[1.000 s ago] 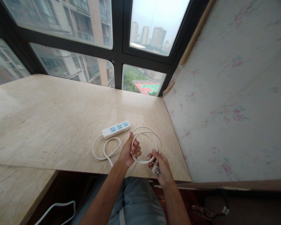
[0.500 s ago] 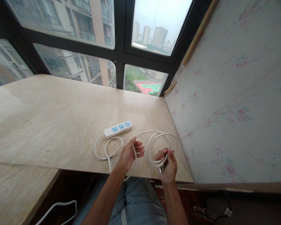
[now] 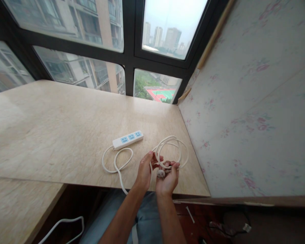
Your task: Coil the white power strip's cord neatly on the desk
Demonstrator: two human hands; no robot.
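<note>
A white power strip (image 3: 127, 140) with blue socket faces lies on the beige stone ledge. Its white cord (image 3: 116, 166) loops on the ledge, runs over the front edge and comes up to my hands. My right hand (image 3: 168, 178) is closed around several coils of the cord (image 3: 184, 145) and the greyish plug (image 3: 161, 173), whose head shows over the palm. My left hand (image 3: 146, 167) touches the coils from the left, with the running length of cord pinched between thumb and fingers. The left fingertips are partly hidden behind the cord.
Dark window frames (image 3: 129, 78) border the ledge (image 3: 73, 128) at the back. A flower-patterned wall (image 3: 244, 118) rises at the right. Below the ledge, another white cable (image 3: 68, 221) hangs at left, and a dark cable (image 3: 228, 234) lies at lower right.
My right hand has moved left and turned, bringing the plug into view. My left hand has moved right, up against the coils, and the loose cord has been drawn into the loop.
</note>
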